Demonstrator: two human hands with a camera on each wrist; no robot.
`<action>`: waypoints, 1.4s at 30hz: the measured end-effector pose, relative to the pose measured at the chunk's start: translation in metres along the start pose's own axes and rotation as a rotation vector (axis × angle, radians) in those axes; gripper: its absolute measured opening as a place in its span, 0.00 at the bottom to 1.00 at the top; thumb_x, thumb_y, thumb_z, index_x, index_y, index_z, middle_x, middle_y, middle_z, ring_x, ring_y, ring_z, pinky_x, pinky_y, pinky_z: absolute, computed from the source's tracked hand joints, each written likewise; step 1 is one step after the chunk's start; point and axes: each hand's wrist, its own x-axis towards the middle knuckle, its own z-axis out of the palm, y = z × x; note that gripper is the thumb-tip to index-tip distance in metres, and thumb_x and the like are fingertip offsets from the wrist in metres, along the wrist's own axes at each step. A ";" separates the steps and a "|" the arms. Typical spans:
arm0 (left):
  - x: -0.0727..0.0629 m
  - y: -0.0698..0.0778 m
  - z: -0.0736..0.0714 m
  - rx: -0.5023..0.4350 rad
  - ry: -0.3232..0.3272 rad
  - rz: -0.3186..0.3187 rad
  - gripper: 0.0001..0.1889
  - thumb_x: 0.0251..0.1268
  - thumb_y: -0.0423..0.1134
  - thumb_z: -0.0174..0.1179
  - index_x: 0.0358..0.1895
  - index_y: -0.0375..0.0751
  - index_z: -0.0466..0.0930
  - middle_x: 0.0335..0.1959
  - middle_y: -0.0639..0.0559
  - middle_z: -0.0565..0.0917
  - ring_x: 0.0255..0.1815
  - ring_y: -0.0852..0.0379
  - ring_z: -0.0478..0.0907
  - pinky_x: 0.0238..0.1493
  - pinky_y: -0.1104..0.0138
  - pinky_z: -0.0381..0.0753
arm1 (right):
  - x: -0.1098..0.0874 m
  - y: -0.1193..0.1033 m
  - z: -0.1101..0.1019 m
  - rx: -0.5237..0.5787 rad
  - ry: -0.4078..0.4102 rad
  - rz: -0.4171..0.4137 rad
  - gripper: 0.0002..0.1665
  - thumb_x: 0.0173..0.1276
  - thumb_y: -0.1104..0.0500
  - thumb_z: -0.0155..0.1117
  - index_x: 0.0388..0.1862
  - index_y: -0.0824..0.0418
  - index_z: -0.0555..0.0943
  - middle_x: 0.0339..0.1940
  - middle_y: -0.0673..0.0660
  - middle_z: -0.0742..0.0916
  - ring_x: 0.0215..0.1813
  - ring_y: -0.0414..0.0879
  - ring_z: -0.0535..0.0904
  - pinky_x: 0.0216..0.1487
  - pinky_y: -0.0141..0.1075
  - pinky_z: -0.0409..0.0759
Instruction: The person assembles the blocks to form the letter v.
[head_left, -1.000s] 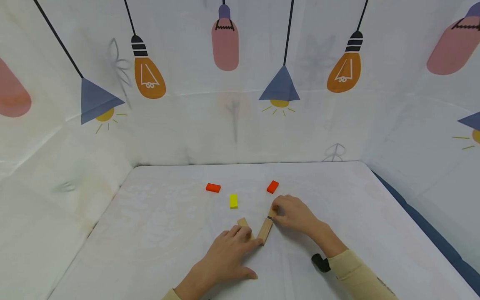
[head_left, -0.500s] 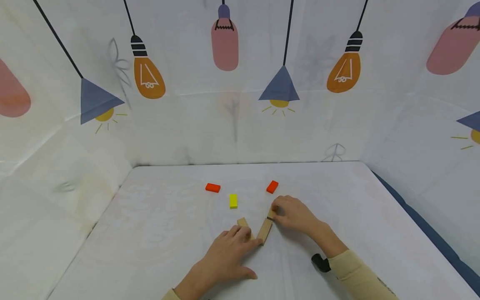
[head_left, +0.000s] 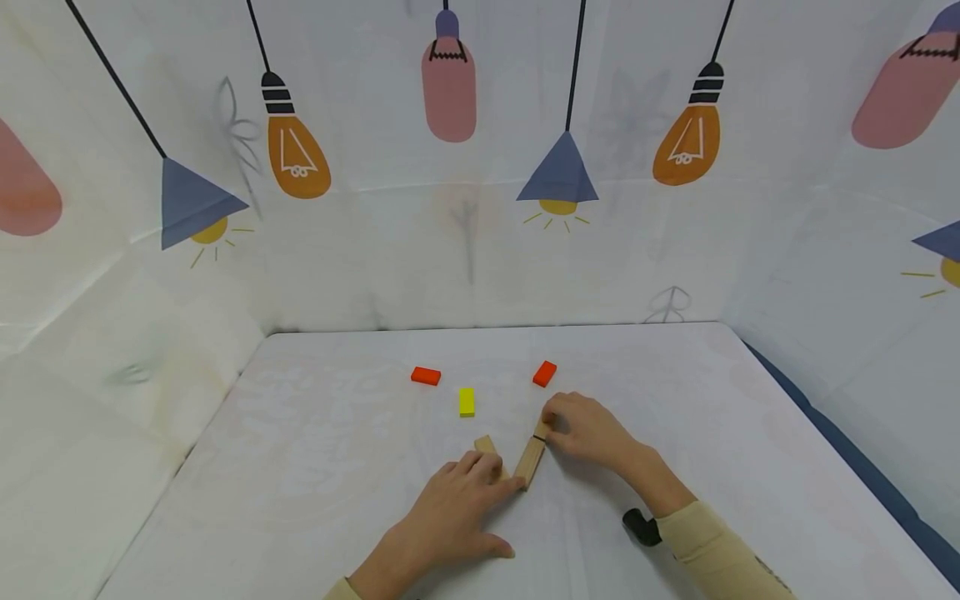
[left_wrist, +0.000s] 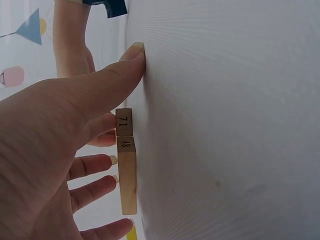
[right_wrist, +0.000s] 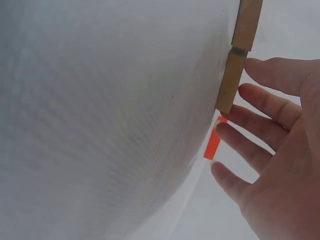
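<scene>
Several plain wooden blocks form a V on the white table. My right hand (head_left: 592, 429) pinches the far wooden block (right_wrist: 231, 82) of the right arm of the V, thumb close to its near end. That block lies end to end with another wooden block (head_left: 529, 462), a thin dark line between them. My left hand (head_left: 457, 508) rests over the V's left arm, fingers spread and thumb out to the side. Past its fingers shows the end of a left-arm wooden block (head_left: 486, 444). In the left wrist view, fingertips touch a wooden block marked 48 (left_wrist: 128, 180), adjoining one marked 71 (left_wrist: 124, 122).
Beyond the V lie a yellow block (head_left: 467, 402), a red block (head_left: 426, 376) at left and another red block (head_left: 545, 373) at right. A white cloth wall (head_left: 465, 258) printed with lamps stands behind the table (head_left: 315, 450). A black device (head_left: 641, 527) sits at my right wrist.
The dark gap between the two right-arm blocks looks slightly thinner. Both hands stay almost in the same place.
</scene>
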 end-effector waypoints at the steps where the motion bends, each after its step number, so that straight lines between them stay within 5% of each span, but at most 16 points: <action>1: 0.000 0.000 0.000 0.002 0.001 0.001 0.40 0.48 0.72 0.65 0.69 0.70 0.69 0.56 0.59 0.71 0.58 0.59 0.65 0.50 0.61 0.76 | 0.000 0.000 0.000 -0.001 -0.001 0.000 0.09 0.62 0.59 0.70 0.40 0.52 0.82 0.38 0.45 0.84 0.44 0.41 0.76 0.52 0.44 0.78; 42: 0.001 0.002 -0.002 0.032 0.000 -0.003 0.41 0.49 0.72 0.65 0.69 0.69 0.69 0.57 0.58 0.71 0.59 0.58 0.66 0.50 0.60 0.77 | -0.003 0.000 -0.001 -0.002 0.014 -0.050 0.07 0.65 0.60 0.66 0.42 0.53 0.82 0.39 0.45 0.85 0.44 0.42 0.79 0.53 0.43 0.79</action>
